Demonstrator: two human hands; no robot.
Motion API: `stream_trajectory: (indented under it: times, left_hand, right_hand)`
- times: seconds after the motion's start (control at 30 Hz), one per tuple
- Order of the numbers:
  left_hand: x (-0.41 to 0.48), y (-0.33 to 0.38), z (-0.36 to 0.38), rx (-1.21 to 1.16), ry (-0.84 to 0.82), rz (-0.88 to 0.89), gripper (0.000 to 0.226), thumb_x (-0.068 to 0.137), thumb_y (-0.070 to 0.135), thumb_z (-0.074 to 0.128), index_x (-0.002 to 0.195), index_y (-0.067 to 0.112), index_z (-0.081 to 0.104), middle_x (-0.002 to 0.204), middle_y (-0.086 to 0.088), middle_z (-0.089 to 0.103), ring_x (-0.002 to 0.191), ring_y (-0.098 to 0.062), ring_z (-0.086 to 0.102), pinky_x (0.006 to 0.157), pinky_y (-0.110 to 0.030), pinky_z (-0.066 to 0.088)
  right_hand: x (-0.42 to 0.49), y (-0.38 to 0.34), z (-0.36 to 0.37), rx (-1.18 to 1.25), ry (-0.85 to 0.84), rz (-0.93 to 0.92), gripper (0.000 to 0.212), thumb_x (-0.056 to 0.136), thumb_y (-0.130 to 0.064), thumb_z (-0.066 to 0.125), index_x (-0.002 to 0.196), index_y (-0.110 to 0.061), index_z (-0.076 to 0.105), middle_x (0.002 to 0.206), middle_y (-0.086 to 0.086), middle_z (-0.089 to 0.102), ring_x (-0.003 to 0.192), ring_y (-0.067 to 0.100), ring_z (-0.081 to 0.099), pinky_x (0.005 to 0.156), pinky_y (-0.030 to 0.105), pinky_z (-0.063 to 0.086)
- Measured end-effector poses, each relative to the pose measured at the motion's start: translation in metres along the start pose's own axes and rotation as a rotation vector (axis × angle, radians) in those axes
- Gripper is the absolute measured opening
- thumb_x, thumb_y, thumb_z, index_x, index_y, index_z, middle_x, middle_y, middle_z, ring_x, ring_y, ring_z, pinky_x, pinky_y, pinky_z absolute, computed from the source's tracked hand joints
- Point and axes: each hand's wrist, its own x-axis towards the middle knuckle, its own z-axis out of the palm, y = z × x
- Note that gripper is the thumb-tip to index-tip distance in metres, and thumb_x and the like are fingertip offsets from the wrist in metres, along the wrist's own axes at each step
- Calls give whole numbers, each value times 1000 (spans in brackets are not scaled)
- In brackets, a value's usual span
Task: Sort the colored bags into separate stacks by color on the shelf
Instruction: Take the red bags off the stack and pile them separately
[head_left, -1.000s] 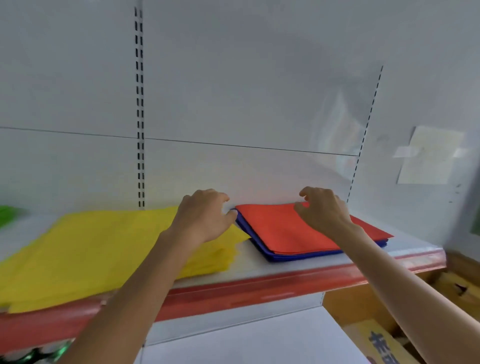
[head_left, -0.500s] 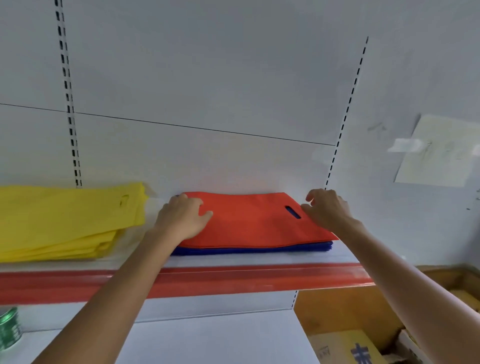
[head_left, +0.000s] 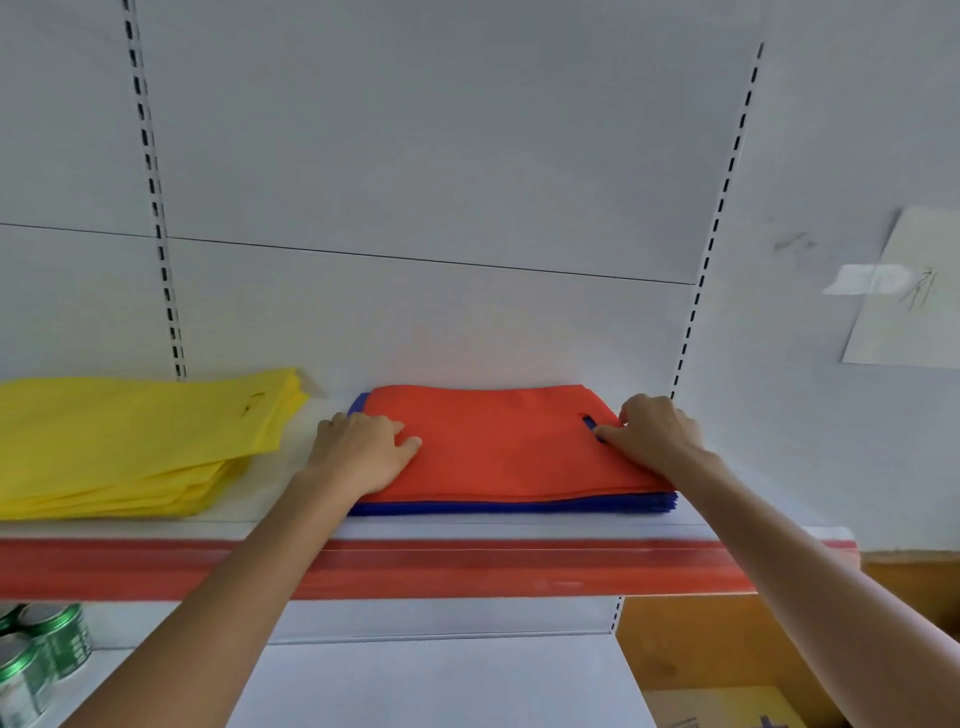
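A red bag (head_left: 493, 447) lies flat on top of a stack of blue bags (head_left: 509, 506) at the right part of the shelf (head_left: 467, 566). My left hand (head_left: 363, 452) grips the red bag's left end, thumb on top and fingers curled over the edge. At the right end, my right hand (head_left: 649, 431) grips it with the thumb tip beside the dark handle slot. A stack of yellow bags (head_left: 130, 441) sits apart on the left of the same shelf.
The shelf has a red front strip and a white slotted back wall. Green cans (head_left: 36, 654) stand on the lower shelf at left. A cardboard box (head_left: 727, 712) sits low at right. A taped paper (head_left: 914, 291) hangs on the right wall.
My view has swung right, so the red and blue stack sits centred and the yellow stack lies further left. Both hands stay at the red bag's ends; the right thumb has reached the handle slot.
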Motion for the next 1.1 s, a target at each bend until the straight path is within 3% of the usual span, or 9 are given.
stream_trajectory:
  times: [0.1, 0.3, 0.47, 0.6, 0.73, 0.8, 0.93, 1.03, 1.1]
  left_hand:
    - [0, 1, 0, 15, 36, 15, 50, 95, 50, 31, 130, 22, 53, 127, -9, 57, 120, -29, 44, 96, -34, 35]
    - [0, -1, 1, -88, 142, 53, 45, 92, 43, 46, 122, 11, 60, 122, -8, 59, 117, -27, 47, 95, -35, 41]
    - [0, -1, -8, -381, 198, 33, 37, 84, 15, 62, 121, 12, 62, 128, -10, 56, 123, -22, 48, 102, -26, 33]
    - [0, -3, -13, -554, 200, -87, 32, 79, 0, 63, 102, 20, 71, 119, -4, 63, 109, -17, 57, 79, -16, 39]
    - [-3, -5, -17, -580, 85, -75, 27, 78, 6, 70, 101, 19, 72, 117, -3, 64, 104, -14, 58, 75, -18, 38]
    - [-5, -6, -19, -601, 106, -60, 27, 78, 9, 69, 104, 18, 71, 118, -3, 64, 102, -14, 57, 76, -17, 38]
    - [-11, -12, -33, -564, 166, 2, 34, 83, 13, 63, 117, 14, 64, 126, -3, 60, 117, -16, 53, 89, -18, 36]
    - [-15, -27, -47, -565, 217, 35, 37, 85, 17, 60, 122, 14, 61, 129, -4, 58, 119, -18, 52, 94, -21, 37]
    - [-18, -48, -58, -579, 264, 36, 36, 86, 18, 59, 121, 14, 62, 128, -4, 59, 118, -18, 53, 95, -22, 38]
  right_hand:
    - [-1, -1, -2, -26, 14, -11, 41, 86, -50, 56, 89, -9, 62, 85, 5, 54, 75, 27, 51, 64, 28, 37]
    - [0, -8, -10, -49, 36, -33, 29, 84, -36, 63, 98, -10, 64, 88, 5, 56, 75, 25, 49, 62, 27, 36]
    - [-2, -15, -14, -33, 37, -39, 29, 80, -24, 63, 105, -10, 59, 98, 7, 58, 79, 27, 50, 63, 27, 35]
    - [-2, -22, -12, 67, 24, -66, 37, 81, -17, 62, 113, -8, 45, 98, 9, 51, 83, 29, 49, 66, 31, 37]
    - [-2, -23, -11, 74, 33, -106, 37, 84, -10, 54, 119, -8, 43, 97, 10, 51, 81, 30, 50, 64, 31, 39]
    - [-2, -23, -14, 68, 39, -114, 39, 84, -11, 53, 123, -10, 45, 100, 11, 55, 84, 31, 54, 64, 31, 41]
    - [-4, -31, -29, -42, 78, -132, 44, 85, -14, 55, 129, -18, 50, 119, 9, 58, 105, 30, 56, 73, 30, 40]
    - [-8, -42, -41, -128, 147, -167, 39, 89, -26, 56, 127, -17, 52, 119, 9, 59, 112, 30, 53, 86, 34, 40]
    - [-12, -57, -48, -118, 197, -172, 34, 91, -27, 53, 122, -13, 54, 116, 14, 60, 110, 34, 53, 84, 36, 39]
